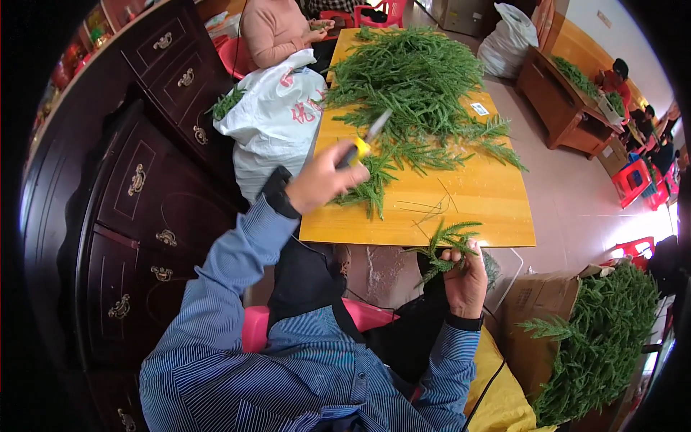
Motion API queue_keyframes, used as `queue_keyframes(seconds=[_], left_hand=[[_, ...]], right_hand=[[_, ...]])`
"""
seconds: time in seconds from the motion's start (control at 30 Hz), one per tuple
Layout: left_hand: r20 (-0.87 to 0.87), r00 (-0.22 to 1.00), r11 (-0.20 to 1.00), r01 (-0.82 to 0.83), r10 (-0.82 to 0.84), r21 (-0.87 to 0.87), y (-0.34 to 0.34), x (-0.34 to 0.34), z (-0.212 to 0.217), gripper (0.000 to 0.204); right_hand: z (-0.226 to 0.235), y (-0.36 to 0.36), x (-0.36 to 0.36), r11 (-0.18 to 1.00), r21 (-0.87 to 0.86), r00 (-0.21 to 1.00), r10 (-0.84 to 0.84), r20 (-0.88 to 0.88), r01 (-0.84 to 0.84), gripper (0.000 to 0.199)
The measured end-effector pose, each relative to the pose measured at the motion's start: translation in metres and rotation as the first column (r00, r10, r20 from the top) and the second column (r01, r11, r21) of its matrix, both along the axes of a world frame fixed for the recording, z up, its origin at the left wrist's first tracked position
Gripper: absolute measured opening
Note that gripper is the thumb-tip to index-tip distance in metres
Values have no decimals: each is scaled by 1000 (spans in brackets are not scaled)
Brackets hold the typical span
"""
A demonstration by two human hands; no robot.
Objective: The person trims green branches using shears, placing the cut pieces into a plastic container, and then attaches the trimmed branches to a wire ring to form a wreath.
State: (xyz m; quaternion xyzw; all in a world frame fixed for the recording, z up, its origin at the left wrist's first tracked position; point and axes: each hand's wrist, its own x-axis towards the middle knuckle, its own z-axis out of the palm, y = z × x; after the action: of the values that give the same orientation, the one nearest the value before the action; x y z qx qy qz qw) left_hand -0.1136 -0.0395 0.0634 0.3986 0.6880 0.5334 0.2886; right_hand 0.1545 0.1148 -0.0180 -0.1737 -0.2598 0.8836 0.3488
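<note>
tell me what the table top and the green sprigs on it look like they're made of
Table top: looks like wood or wood laminate, glossy yellow-orange, with glare on its surface. Green sprigs: needle-like, evergreen-looking; real or plastic cannot be told. The right hand holds one sprig; the left hand holds a yellow-handled tool.

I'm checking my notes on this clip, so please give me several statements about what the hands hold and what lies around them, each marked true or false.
1. The left hand holds a yellow-handled tool over the table. True.
2. The right hand is empty. False: it grips a green sprig near the table's front edge.
3. A heap of green sprigs covers the far part of the yellow table. True.
4. The cardboard box at the right holds white bags. False: it is full of green sprigs.
5. A white bag stands left of the table. True.
</note>
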Motion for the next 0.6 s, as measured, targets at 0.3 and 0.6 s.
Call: queue_keyframes(seconds=[0.3, 0.6], left_hand=[[-96, 956, 862, -290, 276, -416, 2, -179, -69, 31], [-308, 795, 733, -604, 523, -313, 44, -261, -109, 51]], right_hand=[[-5, 5, 2, 996, -79, 999, 40, -26, -42, 15], [-3, 9, 4, 994, -109, 1000, 4, -4, -4, 16]])
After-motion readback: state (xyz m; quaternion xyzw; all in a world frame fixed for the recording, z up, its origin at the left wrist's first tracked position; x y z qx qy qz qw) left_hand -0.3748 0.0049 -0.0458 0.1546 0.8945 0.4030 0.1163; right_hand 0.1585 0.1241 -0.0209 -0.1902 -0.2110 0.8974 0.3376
